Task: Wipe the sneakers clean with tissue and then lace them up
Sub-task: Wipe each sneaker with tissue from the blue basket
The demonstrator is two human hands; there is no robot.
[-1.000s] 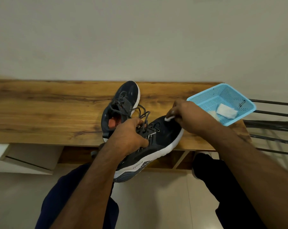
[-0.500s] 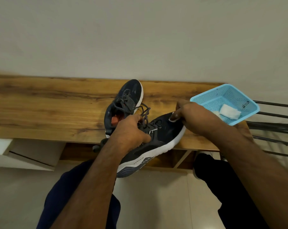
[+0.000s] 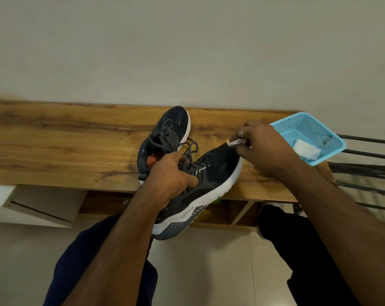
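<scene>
Wiping step, I judge; lacing not begun. Left hand point(image 3: 171, 173) grips the near sneaker point(image 3: 200, 184) at its laces, heel hanging off the bench point(image 3: 65, 146) edge. Right hand point(image 3: 260, 146) pinches a tissue wad point(image 3: 235, 142) at the toe. Second sneaker point(image 3: 167, 138) lies on the bench just behind. Next: drag the wad along the toe, holding the shoe steady.

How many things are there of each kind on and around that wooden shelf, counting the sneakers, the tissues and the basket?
Sneakers: 2, one held by the left hand at the shelf's edge, one resting on the shelf
Tissues: 2, one pinched in the right hand at the held sneaker's toe, one in the basket
Baskets: 1, blue
Total: 5
</scene>
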